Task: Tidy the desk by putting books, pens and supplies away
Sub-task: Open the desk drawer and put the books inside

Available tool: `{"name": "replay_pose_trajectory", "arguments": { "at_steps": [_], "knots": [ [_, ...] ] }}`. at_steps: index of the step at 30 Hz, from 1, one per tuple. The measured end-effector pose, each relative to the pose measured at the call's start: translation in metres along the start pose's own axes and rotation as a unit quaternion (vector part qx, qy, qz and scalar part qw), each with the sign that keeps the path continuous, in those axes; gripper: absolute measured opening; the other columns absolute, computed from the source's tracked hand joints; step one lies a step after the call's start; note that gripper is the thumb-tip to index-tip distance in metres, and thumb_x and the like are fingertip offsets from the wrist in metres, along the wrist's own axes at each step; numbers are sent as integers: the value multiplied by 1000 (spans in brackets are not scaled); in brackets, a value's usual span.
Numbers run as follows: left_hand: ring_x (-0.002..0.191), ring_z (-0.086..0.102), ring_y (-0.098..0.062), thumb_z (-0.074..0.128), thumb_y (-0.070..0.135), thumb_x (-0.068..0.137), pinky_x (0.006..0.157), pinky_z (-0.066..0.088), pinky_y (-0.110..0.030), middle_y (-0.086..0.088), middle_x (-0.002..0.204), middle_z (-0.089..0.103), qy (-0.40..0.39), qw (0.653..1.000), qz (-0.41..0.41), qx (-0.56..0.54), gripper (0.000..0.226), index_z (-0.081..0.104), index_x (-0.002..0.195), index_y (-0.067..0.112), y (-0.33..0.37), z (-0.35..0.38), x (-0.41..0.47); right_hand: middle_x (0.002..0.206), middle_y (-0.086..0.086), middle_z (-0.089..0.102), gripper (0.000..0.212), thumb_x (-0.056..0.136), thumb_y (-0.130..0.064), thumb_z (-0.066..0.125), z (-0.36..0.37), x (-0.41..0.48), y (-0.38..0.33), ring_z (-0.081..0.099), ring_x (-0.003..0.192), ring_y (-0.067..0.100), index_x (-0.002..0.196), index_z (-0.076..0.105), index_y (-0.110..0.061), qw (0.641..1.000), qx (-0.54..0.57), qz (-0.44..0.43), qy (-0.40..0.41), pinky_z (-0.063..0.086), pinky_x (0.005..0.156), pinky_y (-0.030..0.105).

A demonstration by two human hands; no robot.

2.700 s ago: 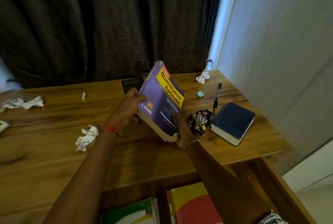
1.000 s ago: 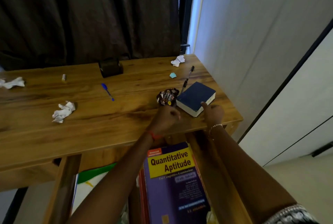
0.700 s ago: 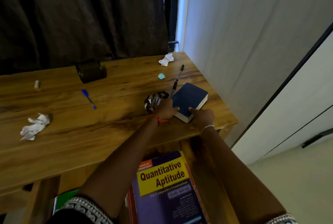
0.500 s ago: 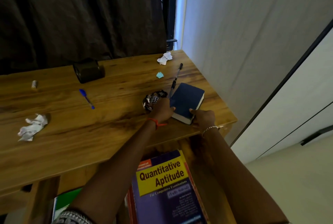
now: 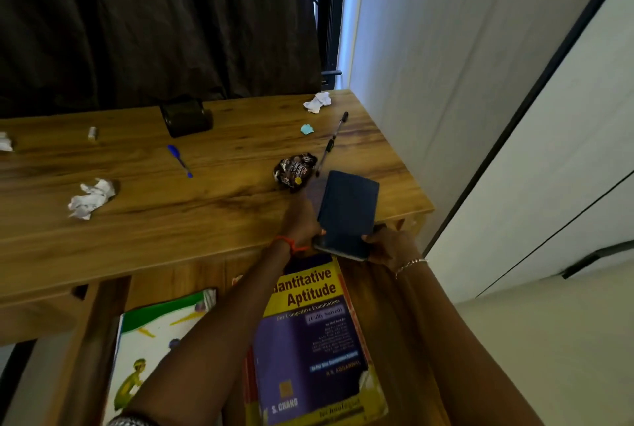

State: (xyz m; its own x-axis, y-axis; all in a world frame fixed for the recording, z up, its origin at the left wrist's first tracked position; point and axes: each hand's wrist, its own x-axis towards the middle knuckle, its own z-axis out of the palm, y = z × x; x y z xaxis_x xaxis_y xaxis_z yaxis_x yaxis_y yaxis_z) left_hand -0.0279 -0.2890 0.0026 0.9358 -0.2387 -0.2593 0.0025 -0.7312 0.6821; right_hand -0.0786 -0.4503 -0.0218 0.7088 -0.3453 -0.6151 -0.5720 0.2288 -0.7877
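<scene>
A dark blue book [image 5: 348,213] is lifted off the wooden desk [image 5: 192,216] near its front right corner, tilted with its near end over the edge. My left hand [image 5: 303,223] grips its left side and my right hand [image 5: 387,245] holds its lower right corner. Below the desk, the purple and yellow Quantitative Aptitude book [image 5: 308,343] lies on a stack in the shelf. A black pen [image 5: 332,142] and a blue pen [image 5: 179,160] lie on the desk.
A dark snack wrapper [image 5: 295,171] sits just left of the blue book. Crumpled papers [image 5: 92,198] [image 5: 317,102], a teal scrap [image 5: 307,129], a dark pen holder [image 5: 187,116] and a small tube [image 5: 92,133] are scattered on the desk. A green and white book [image 5: 154,340] lies below left. The wall [image 5: 446,65] bounds the right.
The purple book went from my hands to the shelf below. Both hands then reached the blue book, gripped it, and now have lifted and pulled it toward the front edge.
</scene>
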Motion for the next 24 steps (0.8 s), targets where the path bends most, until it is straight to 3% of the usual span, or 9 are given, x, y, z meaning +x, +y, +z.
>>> {"name": "replay_pose_trajectory", "arguments": {
  "at_steps": [2,4,6,8,12,16,18,21,24],
  "knots": [
    [94,62,-35,68,4,80,68,47,-31,-14,79,62,-22,999,-26,-8,12,57,77,1,-14,18,-23,124,26,56,18,80,12,58,-11,-14,31,59,82,30,96,58,2,1000,-1,24,1,49,59,31],
    [95,64,-35,73,10,77,72,49,-33,-22,94,66,-15,998,-47,-25,24,61,90,-7,-33,35,-43,119,23,59,28,80,10,62,-19,-27,59,61,82,28,107,60,8,998,39,48,-30,50,61,28],
    [88,64,-38,74,17,76,75,53,-40,-28,93,66,-19,997,-63,-51,32,61,85,-11,-44,41,-57,107,19,62,22,77,5,68,-26,-35,71,60,72,21,99,64,8,997,44,37,-41,52,54,24],
    [84,65,-34,74,20,77,76,54,-41,-22,87,63,-43,993,-80,-72,33,60,88,-8,-48,42,-67,95,13,64,17,75,1,72,-29,-40,72,60,69,18,90,66,6,999,-3,10,-45,52,44,19],
    [55,58,-19,72,13,79,48,53,-29,-9,65,57,-39,987,-107,-115,29,54,97,-1,-54,41,-91,80,11,64,13,73,-2,76,-28,-48,73,60,65,17,71,63,-3,994,-83,-29,-63,53,48,23],
    [46,59,-14,73,8,78,43,53,-22,-10,61,58,-63,977,-160,-129,22,54,83,-2,-79,39,-125,67,7,64,15,74,-3,74,-22,-57,87,60,53,12,67,61,-3,976,-172,-37,-126,52,46,20],
    [42,59,-11,74,9,77,45,54,-22,-10,60,58,-60,973,-187,-125,22,57,82,-5,-97,39,-142,61,5,65,14,74,-4,75,-13,-64,99,61,42,7,78,64,3,958,-234,-28,-163,51,45,18],
    [48,61,-11,72,10,79,41,50,-17,-9,64,61,-47,968,-201,-141,38,55,107,-8,-122,36,-157,72,7,65,33,74,-3,74,4,-70,117,62,44,6,102,62,9,954,-239,-36,-175,52,45,17],
    [44,61,-6,71,12,79,43,51,-16,-7,65,62,-20,972,-182,-151,33,58,103,-7,-132,36,-166,93,17,68,40,74,-2,73,12,-74,122,65,63,16,110,58,7,961,-210,-41,-177,54,53,23]
  ]
}}
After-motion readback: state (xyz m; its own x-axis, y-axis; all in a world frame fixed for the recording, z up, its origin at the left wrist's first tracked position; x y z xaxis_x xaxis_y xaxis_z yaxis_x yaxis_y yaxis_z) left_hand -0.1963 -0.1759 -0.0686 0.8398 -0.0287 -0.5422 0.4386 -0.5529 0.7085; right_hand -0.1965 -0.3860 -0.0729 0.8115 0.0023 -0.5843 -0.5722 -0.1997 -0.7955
